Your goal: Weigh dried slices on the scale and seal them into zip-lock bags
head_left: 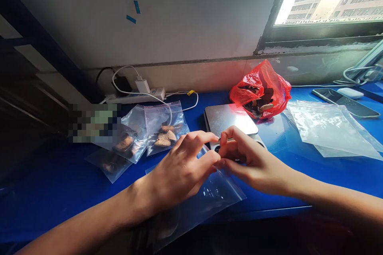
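In front of me a clear plastic zip bag point(214, 191) hangs tilted over the table's front edge, its zip end toward the upper right. My left hand point(184, 165) pinches this bag near its zip edge, index finger raised and bent. Thumb and fingers of my right hand point(249, 161) are curled at the same edge, fingertips meeting those of the left; the exact grip is partly hidden. Just behind the hands lies a silver kitchen scale point(230, 117), its front partly covered by them. A pale, blurred shape shows low in the bag.
Filled zip bags point(164, 137) with brown dried pieces lie left. Behind the scale, an open red plastic bag point(266, 83) holds dark pieces. Flat clear bags point(326, 127) and a phone point(344, 101) lie right. A power strip point(134, 97) with cables runs along the wall.
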Motion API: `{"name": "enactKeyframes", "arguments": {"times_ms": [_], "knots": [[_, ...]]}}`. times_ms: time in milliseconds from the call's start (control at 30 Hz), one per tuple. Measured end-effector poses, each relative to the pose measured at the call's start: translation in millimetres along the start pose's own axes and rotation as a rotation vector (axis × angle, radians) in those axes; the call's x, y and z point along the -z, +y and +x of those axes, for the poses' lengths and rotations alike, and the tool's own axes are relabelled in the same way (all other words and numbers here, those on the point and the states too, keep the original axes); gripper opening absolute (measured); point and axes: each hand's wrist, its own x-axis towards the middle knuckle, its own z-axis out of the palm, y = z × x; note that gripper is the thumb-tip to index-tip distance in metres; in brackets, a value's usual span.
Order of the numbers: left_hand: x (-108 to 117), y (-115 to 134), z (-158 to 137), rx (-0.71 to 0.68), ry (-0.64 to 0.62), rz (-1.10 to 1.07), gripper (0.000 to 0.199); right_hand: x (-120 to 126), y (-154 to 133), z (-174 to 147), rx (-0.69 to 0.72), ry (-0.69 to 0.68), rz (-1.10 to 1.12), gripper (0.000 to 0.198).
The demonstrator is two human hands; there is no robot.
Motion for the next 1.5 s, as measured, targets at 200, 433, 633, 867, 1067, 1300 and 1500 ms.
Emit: {"name": "enactKeyframes", "arguments": {"times_ms": [200,433,633,867,1067,1300,1500], "knots": [[-1.4,-0.9,-2.0,0.017,-0.041,0.008,0.007,-2.4,-0.6,0.3,0.012,-0.010,-0.112,0.022],[-1.0,-2.0,-2.2,0.015,-0.003,0.024,0.008,-0.4,-2.1,-0.1,-0.001,0.009,-0.143,0.020],[-1.4,-4.0,-3.8,-0.075,0.038,0.054,0.010,1.4,-0.7,1.2,0.039,0.007,-0.132,0.021],[-3.7,-7.5,-1.4,-0.166,0.064,0.039,0.012,1.6,1.7,0.6,0.040,-0.055,-0.061,0.017],[-4.3,-5.5,0.7,-0.219,0.124,0.040,0.019,0.7,0.0,-2.7,0.120,-0.046,-0.312,0.021],[-6.1,-1.9,0.3,-0.255,0.090,0.050,0.021,-2.5,0.1,-5.7,0.199,-0.040,-0.569,0.024],[-6.3,-2.1,0.2,-0.281,0.085,0.057,0.020,-4.5,3.2,-4.9,0.239,-0.031,-0.634,0.027]]}}
